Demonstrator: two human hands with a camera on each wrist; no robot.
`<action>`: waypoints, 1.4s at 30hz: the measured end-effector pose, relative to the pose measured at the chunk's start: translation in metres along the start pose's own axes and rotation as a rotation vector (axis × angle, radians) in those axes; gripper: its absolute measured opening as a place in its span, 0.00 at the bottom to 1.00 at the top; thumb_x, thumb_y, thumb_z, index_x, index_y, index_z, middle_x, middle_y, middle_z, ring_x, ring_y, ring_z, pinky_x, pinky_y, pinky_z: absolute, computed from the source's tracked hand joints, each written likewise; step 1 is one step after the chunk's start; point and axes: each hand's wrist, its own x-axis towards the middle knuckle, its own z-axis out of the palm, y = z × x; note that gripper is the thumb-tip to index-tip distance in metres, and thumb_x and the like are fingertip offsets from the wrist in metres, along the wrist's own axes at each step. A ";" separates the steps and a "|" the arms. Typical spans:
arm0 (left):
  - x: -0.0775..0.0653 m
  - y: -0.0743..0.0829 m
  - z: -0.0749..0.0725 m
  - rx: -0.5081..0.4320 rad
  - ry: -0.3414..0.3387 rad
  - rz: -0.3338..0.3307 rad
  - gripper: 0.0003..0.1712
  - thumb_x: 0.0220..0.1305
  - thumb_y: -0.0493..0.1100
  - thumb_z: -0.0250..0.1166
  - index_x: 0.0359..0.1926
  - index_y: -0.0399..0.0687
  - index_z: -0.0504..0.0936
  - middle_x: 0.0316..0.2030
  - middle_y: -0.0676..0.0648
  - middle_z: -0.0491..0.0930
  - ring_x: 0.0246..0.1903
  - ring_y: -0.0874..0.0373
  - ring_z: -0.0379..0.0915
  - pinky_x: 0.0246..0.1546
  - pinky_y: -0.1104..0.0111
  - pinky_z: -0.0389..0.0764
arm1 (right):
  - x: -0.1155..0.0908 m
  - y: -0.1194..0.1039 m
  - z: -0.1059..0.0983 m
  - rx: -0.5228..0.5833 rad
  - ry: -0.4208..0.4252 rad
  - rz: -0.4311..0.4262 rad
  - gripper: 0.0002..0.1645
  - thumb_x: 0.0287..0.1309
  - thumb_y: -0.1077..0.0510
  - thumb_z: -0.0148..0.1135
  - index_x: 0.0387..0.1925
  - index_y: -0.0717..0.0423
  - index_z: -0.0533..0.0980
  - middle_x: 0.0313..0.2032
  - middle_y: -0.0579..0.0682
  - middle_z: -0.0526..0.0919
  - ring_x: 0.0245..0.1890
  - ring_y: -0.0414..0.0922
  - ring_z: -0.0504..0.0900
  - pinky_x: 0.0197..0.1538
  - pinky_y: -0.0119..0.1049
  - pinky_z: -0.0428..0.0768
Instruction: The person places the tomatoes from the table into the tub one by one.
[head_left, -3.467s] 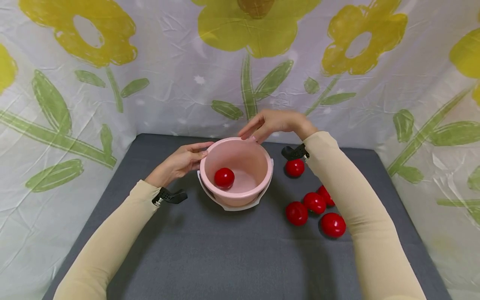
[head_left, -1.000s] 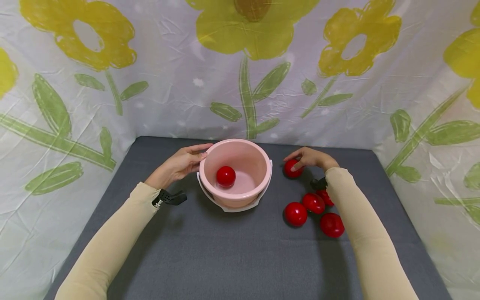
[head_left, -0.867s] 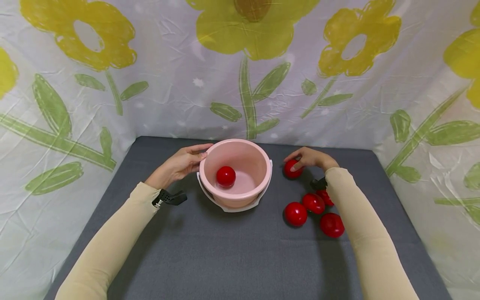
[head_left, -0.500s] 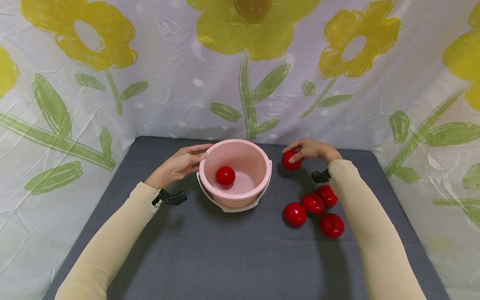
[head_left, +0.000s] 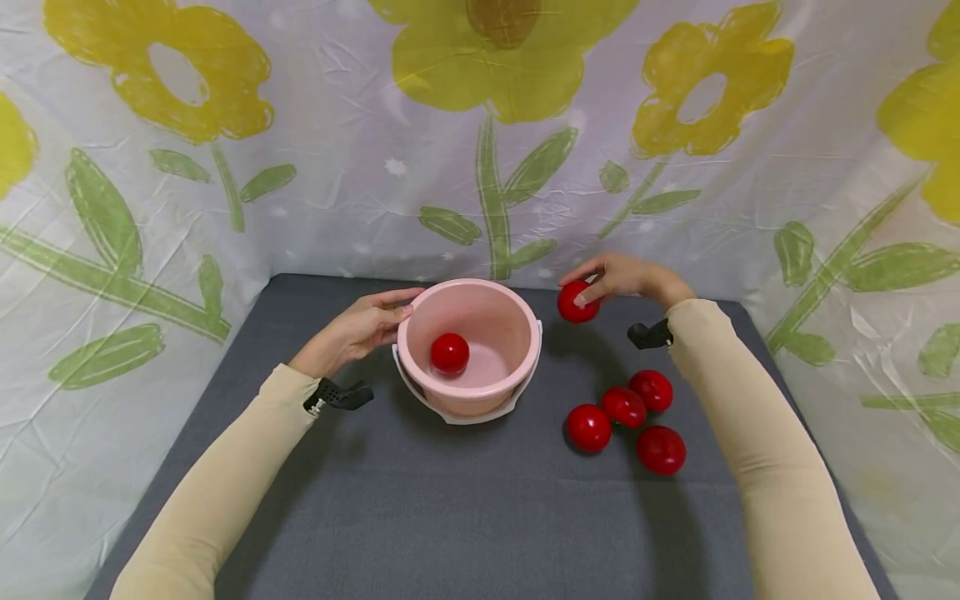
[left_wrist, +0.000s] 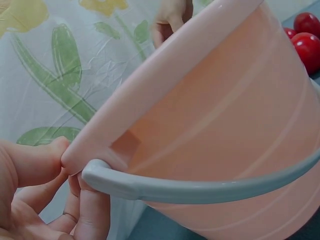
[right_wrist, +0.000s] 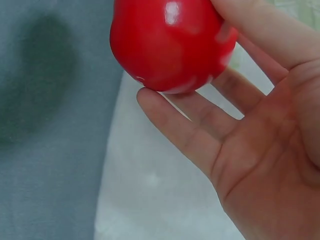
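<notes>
My left hand [head_left: 352, 335] pinches the rim of a pink bucket [head_left: 472, 389] at its left side. In the left wrist view the thumb lies on the rim [left_wrist: 150, 85], beside the end of the pale handle [left_wrist: 200, 191]. One glossy red tomato [head_left: 450, 354] lies inside the bucket. To the right of the bucket, my right hand [head_left: 626, 277] grips another tomato [head_left: 576, 303] between thumb and fingers, raised over the back of the table. The right wrist view shows that tomato [right_wrist: 170, 45] at the fingertips, its top cut off by the frame.
Several more tomatoes [head_left: 588, 428] lie grouped on the dark grey tablecloth [head_left: 465, 517], to the right of the bucket and in front of the right hand. A white cloth with yellow flowers [head_left: 337, 167] hangs behind the table and along both sides.
The right hand left the bucket's rim, reached the tomato at the back right, took hold of it and lifted it off the table. The left hand and bucket stayed nearly still.
</notes>
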 end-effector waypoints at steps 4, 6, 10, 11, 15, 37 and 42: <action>0.000 0.000 0.000 -0.002 0.000 0.001 0.31 0.74 0.36 0.54 0.75 0.47 0.61 0.51 0.55 0.80 0.44 0.65 0.83 0.43 0.70 0.86 | -0.004 -0.011 -0.005 -0.031 -0.002 -0.015 0.30 0.60 0.55 0.68 0.64 0.52 0.75 0.63 0.57 0.76 0.50 0.44 0.80 0.51 0.43 0.84; 0.000 0.000 0.000 -0.005 -0.004 0.002 0.32 0.73 0.36 0.55 0.75 0.47 0.60 0.50 0.56 0.81 0.44 0.65 0.84 0.43 0.70 0.86 | -0.007 -0.017 -0.008 -0.026 -0.007 -0.022 0.30 0.60 0.55 0.68 0.64 0.51 0.75 0.62 0.56 0.77 0.50 0.44 0.80 0.51 0.43 0.84; 0.001 0.000 -0.001 -0.010 -0.009 0.005 0.32 0.73 0.36 0.55 0.75 0.46 0.60 0.49 0.56 0.82 0.43 0.65 0.84 0.44 0.69 0.86 | -0.013 -0.034 -0.016 -0.004 -0.013 -0.042 0.30 0.61 0.55 0.67 0.65 0.51 0.74 0.62 0.56 0.77 0.54 0.47 0.79 0.54 0.44 0.84; 0.001 0.000 -0.001 -0.012 -0.005 0.005 0.31 0.73 0.36 0.55 0.75 0.46 0.61 0.49 0.56 0.82 0.43 0.65 0.84 0.44 0.69 0.86 | -0.015 -0.038 -0.017 -0.005 -0.013 -0.049 0.30 0.61 0.55 0.68 0.65 0.51 0.74 0.61 0.56 0.78 0.55 0.48 0.79 0.54 0.45 0.84; 0.001 0.000 0.000 -0.015 -0.005 0.013 0.32 0.73 0.35 0.55 0.75 0.45 0.60 0.48 0.56 0.82 0.42 0.64 0.85 0.42 0.69 0.86 | -0.018 -0.054 -0.022 -0.028 -0.026 -0.065 0.30 0.61 0.56 0.67 0.65 0.51 0.74 0.62 0.56 0.77 0.56 0.50 0.78 0.55 0.46 0.84; -0.003 -0.001 0.000 -0.022 -0.006 0.024 0.33 0.72 0.34 0.55 0.75 0.43 0.58 0.45 0.55 0.83 0.37 0.64 0.84 0.38 0.71 0.86 | 0.004 -0.120 -0.003 -0.103 -0.165 -0.147 0.30 0.61 0.55 0.67 0.65 0.48 0.75 0.60 0.52 0.79 0.57 0.49 0.79 0.55 0.43 0.84; -0.002 -0.002 0.000 -0.031 -0.019 0.022 0.34 0.72 0.35 0.56 0.76 0.42 0.56 0.45 0.55 0.83 0.37 0.64 0.84 0.38 0.72 0.86 | 0.010 -0.131 0.006 -0.101 -0.202 -0.148 0.29 0.61 0.54 0.68 0.64 0.47 0.75 0.61 0.51 0.79 0.58 0.48 0.79 0.56 0.44 0.84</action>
